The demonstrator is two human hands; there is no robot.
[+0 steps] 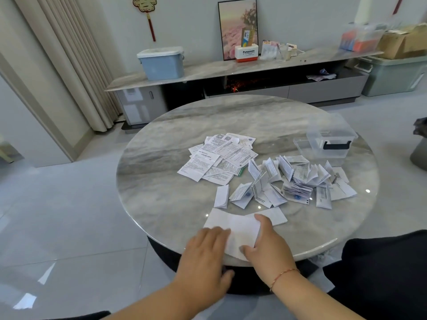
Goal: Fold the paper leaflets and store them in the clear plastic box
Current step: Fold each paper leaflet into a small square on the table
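Observation:
A white leaflet (240, 229) lies at the near edge of the round marble table (161, 139), partly folded over itself. My left hand (205, 248) presses flat on its left part. My right hand (265, 241) holds the folded flap between thumb and fingers. A heap of unfolded printed leaflets (219, 158) lies mid-table. To its right sits a scattered pile of folded leaflets (295, 181). The clear plastic box (330, 135) with a black handle stands at the far right of the table, its clear lid (300, 144) lying beside it.
Behind the table runs a long low marble cabinet (231, 68) with a blue storage bin (161, 63), a framed picture and small items. A green bin (392, 75) stands at far right. Paper scraps lie on the tiled floor at left.

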